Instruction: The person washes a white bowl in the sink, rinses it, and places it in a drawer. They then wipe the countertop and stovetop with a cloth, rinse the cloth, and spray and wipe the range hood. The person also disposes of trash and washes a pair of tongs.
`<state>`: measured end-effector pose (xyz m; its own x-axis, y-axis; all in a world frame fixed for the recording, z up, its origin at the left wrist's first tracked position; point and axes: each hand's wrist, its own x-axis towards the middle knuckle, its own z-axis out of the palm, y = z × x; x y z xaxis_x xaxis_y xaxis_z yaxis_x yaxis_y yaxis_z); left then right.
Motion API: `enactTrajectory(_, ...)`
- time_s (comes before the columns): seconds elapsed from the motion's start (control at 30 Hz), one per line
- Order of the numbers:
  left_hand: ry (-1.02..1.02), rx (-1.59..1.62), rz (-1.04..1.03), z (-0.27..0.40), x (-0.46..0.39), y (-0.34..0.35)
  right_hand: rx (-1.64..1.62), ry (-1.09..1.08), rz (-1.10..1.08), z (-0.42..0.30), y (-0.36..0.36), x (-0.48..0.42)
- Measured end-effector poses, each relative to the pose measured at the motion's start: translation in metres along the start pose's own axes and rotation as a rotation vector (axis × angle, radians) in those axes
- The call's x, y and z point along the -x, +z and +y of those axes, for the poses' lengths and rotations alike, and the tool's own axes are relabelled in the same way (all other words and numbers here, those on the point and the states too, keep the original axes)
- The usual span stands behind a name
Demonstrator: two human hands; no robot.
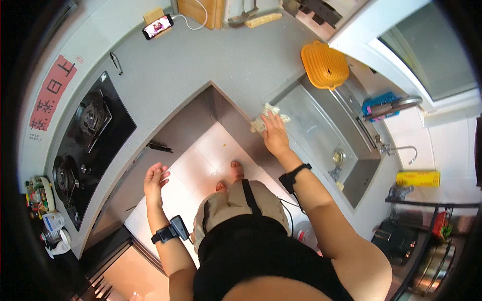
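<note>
My right hand presses on a crumpled whitish cloth at the edge of the grey countertop, beside the near rim of the steel sink. Part of the cloth shows beyond the fingertips and to the left of them. My left hand hangs in the air over the floor, in front of the cabinets below the counter, its fingers loosely curled with nothing seen in them. Both wrists wear black straps.
A black gas hob lies at the left. An orange plastic basket rests by the sink's far corner. A phone with a white cable leans at the back. The faucet and a yellow box are at the right.
</note>
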<state>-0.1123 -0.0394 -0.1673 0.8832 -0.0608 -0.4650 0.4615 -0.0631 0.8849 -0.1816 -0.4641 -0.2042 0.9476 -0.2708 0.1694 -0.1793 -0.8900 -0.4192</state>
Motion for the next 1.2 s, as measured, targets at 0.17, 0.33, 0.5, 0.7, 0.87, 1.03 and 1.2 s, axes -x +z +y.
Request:
enactTrajectory(0.17,-0.027,0.01,0.119,0.009,-0.005,-0.007,0.147,-0.164,-0.051,0.015,0.008,-0.117)
enactTrajectory(0.33,-0.056,0.012,0.187,0.015,-0.005,0.005,0.376,0.079,-0.091,0.091,0.003,-0.217)
enactTrajectory(0.5,-0.1,0.016,0.286,0.009,0.015,0.004,0.447,0.363,-0.183,0.076,0.01,-0.288)
enactTrajectory(0.7,-0.116,0.019,0.323,0.008,0.013,0.009,0.202,-0.356,-0.014,-0.033,0.079,-0.301)
enactTrajectory(0.87,-0.112,-0.012,0.269,0.027,-0.006,0.029,-0.038,-0.607,-0.109,-0.043,0.085,-0.286)
enactTrajectory(1.03,-0.07,-0.029,0.236,0.037,-0.016,0.039,0.194,0.036,-0.026,0.103,0.013,-0.341)
enactTrajectory(1.2,-0.087,-0.011,0.209,0.034,-0.021,0.044,0.311,0.509,-0.194,0.164,-0.017,-0.325)
